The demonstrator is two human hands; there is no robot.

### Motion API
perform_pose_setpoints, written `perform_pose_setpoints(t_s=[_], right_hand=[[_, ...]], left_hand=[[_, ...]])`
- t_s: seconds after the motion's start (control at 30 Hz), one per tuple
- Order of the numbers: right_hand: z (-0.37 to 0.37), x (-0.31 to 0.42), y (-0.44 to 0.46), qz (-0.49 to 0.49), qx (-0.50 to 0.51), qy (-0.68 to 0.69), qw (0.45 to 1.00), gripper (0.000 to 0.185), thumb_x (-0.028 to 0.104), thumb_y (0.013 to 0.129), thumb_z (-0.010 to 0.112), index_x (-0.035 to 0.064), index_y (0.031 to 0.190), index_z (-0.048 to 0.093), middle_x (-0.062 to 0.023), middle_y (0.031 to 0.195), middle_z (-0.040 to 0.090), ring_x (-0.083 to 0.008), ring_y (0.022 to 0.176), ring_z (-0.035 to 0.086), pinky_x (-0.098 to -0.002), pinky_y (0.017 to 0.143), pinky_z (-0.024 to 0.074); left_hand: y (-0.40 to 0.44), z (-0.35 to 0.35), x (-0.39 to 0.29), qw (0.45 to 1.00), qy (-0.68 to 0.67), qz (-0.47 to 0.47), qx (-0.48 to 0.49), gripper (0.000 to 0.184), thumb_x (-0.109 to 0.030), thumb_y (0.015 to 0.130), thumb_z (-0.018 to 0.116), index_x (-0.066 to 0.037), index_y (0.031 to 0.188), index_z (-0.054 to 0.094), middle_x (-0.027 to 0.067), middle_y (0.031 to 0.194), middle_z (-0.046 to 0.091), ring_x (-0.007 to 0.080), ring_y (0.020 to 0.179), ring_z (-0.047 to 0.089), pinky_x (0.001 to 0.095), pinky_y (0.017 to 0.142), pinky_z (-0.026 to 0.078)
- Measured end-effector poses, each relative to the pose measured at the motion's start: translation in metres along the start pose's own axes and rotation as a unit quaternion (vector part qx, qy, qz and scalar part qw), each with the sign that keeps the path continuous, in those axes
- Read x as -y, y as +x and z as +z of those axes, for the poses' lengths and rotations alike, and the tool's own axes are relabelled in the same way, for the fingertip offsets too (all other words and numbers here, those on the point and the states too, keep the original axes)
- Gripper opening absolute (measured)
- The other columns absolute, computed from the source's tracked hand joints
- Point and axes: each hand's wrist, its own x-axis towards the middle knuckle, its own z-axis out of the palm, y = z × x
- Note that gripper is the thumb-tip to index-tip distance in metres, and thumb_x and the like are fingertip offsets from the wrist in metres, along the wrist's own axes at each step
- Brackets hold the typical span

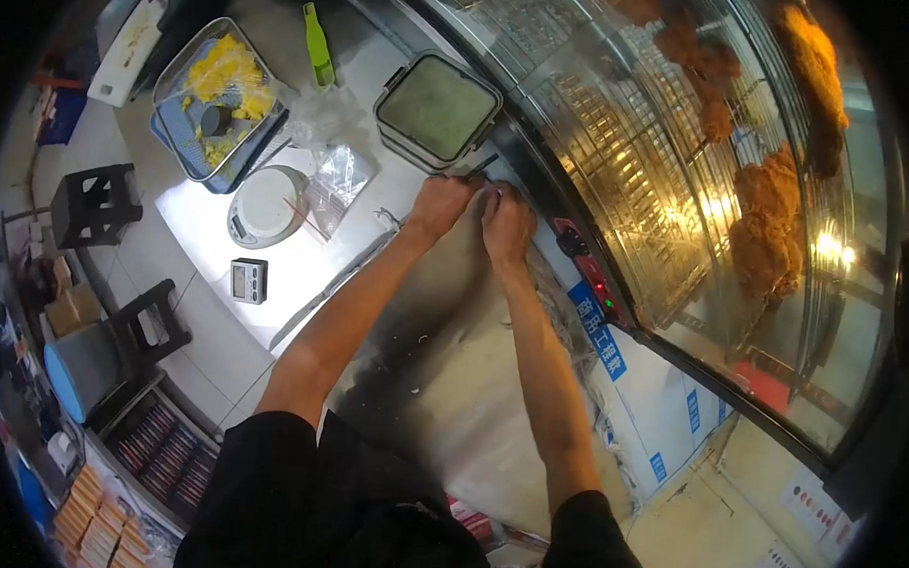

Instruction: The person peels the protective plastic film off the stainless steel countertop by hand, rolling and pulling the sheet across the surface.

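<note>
Both arms reach forward over a grey, dusty-looking sheet-like surface [453, 324] with crumpled edges. At its far end, my left hand [443, 206] is closed, its fingers bent over the edge. A thin dark stick-like thing [485, 165] shows just beyond those fingers; whether they hold it is unclear. Close beside it on the right, my right hand [508, 226] is also closed, fingers curled at the same edge. What either hand pinches is hidden. Just past the left hand stands a lidded square container [439, 108] with a dark rim.
On the white table lie a kitchen scale [267, 206], a small digital timer [248, 280], clear plastic bags [338, 188], a green-handled scoop [319, 47] and a wire basket [168, 114] holding yellow food. A lit glass display cabinet [638, 180] with fried chicken [767, 230] stands close on the right.
</note>
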Motion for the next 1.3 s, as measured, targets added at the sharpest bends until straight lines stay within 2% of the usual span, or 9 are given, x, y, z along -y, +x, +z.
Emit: perform_pose_setpoints(t_s=[0.17,0.23,0.27,0.47,0.7,0.9,1.03,1.13,1.3], right_hand=[[-0.018,0.008,-0.012,-0.032,-0.088,-0.082,0.992,0.019,0.015,0.087,0.063,0.0018,0.101,0.063,-0.018,0.103,0.061,-0.0382,0.098,0.059,-0.043,0.081,0.0473],[-0.006,-0.002,-0.011,-0.037,-0.07,-0.028,0.996,0.025,0.007,0.079,0.066,-0.0007,0.102,0.062,-0.0172,0.109,0.056,-0.0391,0.106,0.054,-0.043,0.086,0.0454],[0.0,0.001,-0.009,0.011,-0.053,0.044,0.998,0.029,-0.003,0.072,0.064,-0.003,0.101,0.061,-0.0176,0.108,0.058,-0.0402,0.105,0.054,-0.0449,0.087,0.0451],[0.025,0.002,-0.012,0.08,-0.114,0.132,0.981,0.033,-0.007,0.07,0.059,-0.0061,0.103,0.058,-0.0245,0.106,0.061,-0.0427,0.101,0.057,-0.0477,0.089,0.0456],[0.028,-0.002,-0.011,0.163,-0.138,0.226,0.95,0.029,-0.003,0.079,0.059,-0.0062,0.109,0.061,-0.0257,0.106,0.065,-0.0421,0.103,0.059,-0.044,0.093,0.0424],[0.012,-0.003,-0.004,0.2,-0.043,0.257,0.944,0.032,0.002,0.083,0.057,-0.004,0.114,0.06,-0.0256,0.11,0.064,-0.0396,0.11,0.058,-0.0438,0.095,0.0426],[0.006,0.003,-0.002,0.17,0.011,0.183,0.968,0.04,0.002,0.081,0.056,-0.0029,0.12,0.055,-0.0261,0.112,0.063,-0.0413,0.112,0.057,-0.0452,0.097,0.0431],[-0.004,0.013,0.007,0.036,-0.006,0.031,0.999,0.04,0.003,0.079,0.055,-0.0013,0.119,0.054,-0.0257,0.113,0.061,-0.0445,0.104,0.059,-0.0496,0.091,0.0465],[0.005,0.005,0.018,0.016,-0.014,0.041,0.999,0.033,0.0,0.078,0.056,-0.0012,0.111,0.058,-0.0232,0.111,0.061,-0.0428,0.102,0.06,-0.0485,0.084,0.0499]], left_hand=[[0.008,0.008,-0.002,1.0,-0.004,0.003,-0.021,0.029,-0.011,0.082,0.059,-0.013,0.111,0.061,0.012,0.072,0.067,0.0284,0.062,0.067,0.0385,0.053,0.052],[0.013,0.011,-0.004,1.0,0.006,-0.003,-0.028,0.03,-0.01,0.081,0.059,-0.011,0.111,0.059,0.012,0.072,0.067,0.0285,0.062,0.067,0.0386,0.052,0.051],[0.015,0.013,-0.005,0.999,0.001,-0.011,-0.038,0.029,-0.01,0.08,0.059,-0.01,0.11,0.058,0.0122,0.073,0.068,0.0285,0.062,0.067,0.0391,0.052,0.052],[0.018,0.021,-0.002,0.998,0.026,0.0,-0.055,0.03,-0.011,0.078,0.06,-0.007,0.107,0.058,0.011,0.071,0.068,0.0268,0.059,0.067,0.0374,0.05,0.052],[0.017,0.016,-0.007,0.998,-0.007,-0.005,-0.064,0.03,-0.009,0.076,0.06,-0.006,0.105,0.058,0.0108,0.066,0.066,0.0265,0.057,0.067,0.0371,0.05,0.053],[0.018,0.029,-0.001,0.999,0.003,-0.016,-0.03,0.039,-0.01,0.074,0.062,-0.006,0.112,0.056,0.0113,0.072,0.069,0.0266,0.058,0.068,0.0381,0.052,0.053],[0.014,0.02,-0.005,1.0,-0.002,-0.022,-0.015,0.039,-0.014,0.077,0.063,-0.005,0.114,0.056,0.0124,0.078,0.07,0.027,0.066,0.069,0.0386,0.057,0.054],[0.02,0.01,-0.01,0.998,-0.06,-0.021,-0.024,0.037,-0.018,0.081,0.061,-0.006,0.115,0.056,0.0134,0.084,0.07,0.0279,0.074,0.07,0.0396,0.064,0.055],[0.019,0.015,-0.006,0.999,-0.008,-0.042,-0.011,0.036,-0.019,0.083,0.06,-0.005,0.116,0.056,0.0144,0.087,0.07,0.0293,0.076,0.069,0.0399,0.066,0.054]])
